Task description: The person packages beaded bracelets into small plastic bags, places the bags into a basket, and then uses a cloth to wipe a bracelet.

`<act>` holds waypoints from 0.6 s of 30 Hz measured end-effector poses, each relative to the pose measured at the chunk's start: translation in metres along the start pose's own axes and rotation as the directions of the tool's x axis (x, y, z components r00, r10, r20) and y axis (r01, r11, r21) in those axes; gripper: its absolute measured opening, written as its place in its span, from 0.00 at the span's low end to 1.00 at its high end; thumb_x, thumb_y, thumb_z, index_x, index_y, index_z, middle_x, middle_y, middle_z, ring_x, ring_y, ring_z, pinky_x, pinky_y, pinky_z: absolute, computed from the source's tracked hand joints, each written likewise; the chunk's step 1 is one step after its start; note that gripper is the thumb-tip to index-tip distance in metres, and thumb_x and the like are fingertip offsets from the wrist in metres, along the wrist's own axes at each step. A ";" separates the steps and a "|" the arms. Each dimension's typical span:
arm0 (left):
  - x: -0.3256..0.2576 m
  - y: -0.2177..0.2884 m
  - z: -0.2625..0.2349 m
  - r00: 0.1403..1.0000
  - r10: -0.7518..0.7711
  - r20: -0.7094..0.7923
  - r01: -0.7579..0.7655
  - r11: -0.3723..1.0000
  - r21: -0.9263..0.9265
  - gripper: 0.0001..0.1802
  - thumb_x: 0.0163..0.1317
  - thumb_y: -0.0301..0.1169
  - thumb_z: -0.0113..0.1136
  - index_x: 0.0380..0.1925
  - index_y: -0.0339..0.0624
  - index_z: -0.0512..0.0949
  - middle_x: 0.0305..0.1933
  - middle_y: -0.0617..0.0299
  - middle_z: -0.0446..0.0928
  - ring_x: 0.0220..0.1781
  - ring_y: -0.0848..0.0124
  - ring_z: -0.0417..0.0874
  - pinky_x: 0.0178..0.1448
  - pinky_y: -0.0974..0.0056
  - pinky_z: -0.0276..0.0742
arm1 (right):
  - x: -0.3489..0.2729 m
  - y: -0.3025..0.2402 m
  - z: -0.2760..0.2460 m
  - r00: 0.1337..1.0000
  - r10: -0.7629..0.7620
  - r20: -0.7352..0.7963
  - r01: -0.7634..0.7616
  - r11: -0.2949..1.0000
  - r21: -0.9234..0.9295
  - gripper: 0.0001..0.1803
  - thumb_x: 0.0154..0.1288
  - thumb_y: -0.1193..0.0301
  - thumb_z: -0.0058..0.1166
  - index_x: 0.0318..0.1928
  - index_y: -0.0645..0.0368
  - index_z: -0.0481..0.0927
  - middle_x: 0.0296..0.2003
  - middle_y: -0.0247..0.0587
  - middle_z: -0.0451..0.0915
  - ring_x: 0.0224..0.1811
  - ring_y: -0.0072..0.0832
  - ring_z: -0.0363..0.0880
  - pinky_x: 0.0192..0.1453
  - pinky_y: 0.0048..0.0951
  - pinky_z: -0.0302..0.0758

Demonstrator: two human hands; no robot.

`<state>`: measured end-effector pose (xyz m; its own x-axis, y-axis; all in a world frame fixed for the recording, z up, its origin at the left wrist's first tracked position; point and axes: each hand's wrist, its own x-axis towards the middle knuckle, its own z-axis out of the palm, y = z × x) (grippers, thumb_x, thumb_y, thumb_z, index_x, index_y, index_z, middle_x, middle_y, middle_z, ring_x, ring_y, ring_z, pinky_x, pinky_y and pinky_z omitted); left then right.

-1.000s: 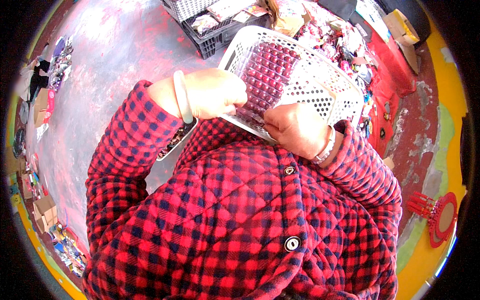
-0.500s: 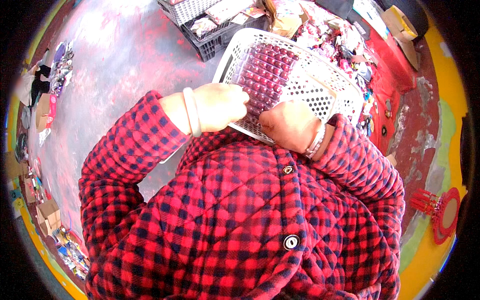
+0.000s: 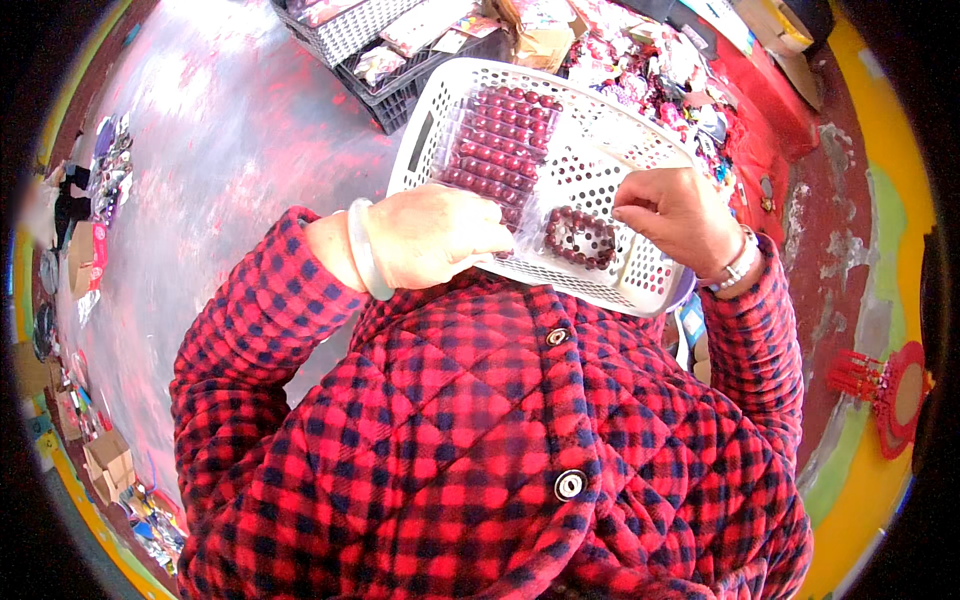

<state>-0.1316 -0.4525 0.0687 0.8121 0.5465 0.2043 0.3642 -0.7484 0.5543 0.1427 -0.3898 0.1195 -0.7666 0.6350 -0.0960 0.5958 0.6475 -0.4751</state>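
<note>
— Where do the beads stand?

— One dark red bead bracelet point(image 3: 580, 238) lies loose in the white perforated basket point(image 3: 640, 165), near its front edge, beside the clear pack of bead bracelets point(image 3: 500, 140) that runs toward the back edge.

— And the hands?

— The left hand point(image 3: 435, 237) grips the pack's near end; the right hand point(image 3: 680, 215) is pinched shut just beside the loose bracelet (whether it holds anything, I can't tell). Most seem left in the pack — early going, I'd judge.

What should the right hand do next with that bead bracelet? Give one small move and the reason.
Probably let go and draw back: the right hand pinches the dark red bead bracelet, which already lies on the white basket floor beside the bead pack.
</note>
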 end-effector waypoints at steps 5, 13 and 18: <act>0.023 0.000 -0.002 0.972 -0.111 0.208 0.098 0.993 0.069 0.08 0.49 0.27 0.52 0.30 0.41 0.77 0.28 0.53 0.72 0.33 0.53 0.77 0.36 0.54 0.73 | 0.005 0.014 0.023 0.981 0.076 0.179 -0.011 0.940 -0.340 0.15 0.49 0.66 0.53 0.38 0.60 0.75 0.34 0.50 0.77 0.38 0.46 0.75 0.44 0.41 0.72; 0.030 0.003 -0.008 0.960 -0.119 0.255 0.076 0.982 0.172 0.13 0.46 0.25 0.54 0.36 0.40 0.77 0.30 0.55 0.72 0.34 0.57 0.77 0.36 0.57 0.73 | 0.012 0.018 0.043 0.959 0.222 0.177 -0.142 0.914 -0.380 0.14 0.49 0.71 0.53 0.37 0.63 0.71 0.31 0.51 0.77 0.36 0.45 0.77 0.40 0.40 0.74; 0.033 -0.005 -0.008 0.974 -0.086 0.208 0.089 0.996 -0.003 0.14 0.50 0.27 0.56 0.39 0.37 0.76 0.31 0.54 0.72 0.35 0.56 0.76 0.38 0.58 0.72 | 0.014 0.027 0.047 0.960 0.232 0.159 -0.160 0.915 -0.371 0.16 0.45 0.72 0.57 0.36 0.64 0.71 0.29 0.50 0.78 0.34 0.45 0.78 0.37 0.40 0.75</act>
<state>-0.1100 -0.4279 0.0789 0.8547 0.5188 -0.0170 0.4337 -0.6956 0.5727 0.1370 -0.3832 0.0643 -0.6356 0.6926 -0.3410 0.7563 0.6474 -0.0947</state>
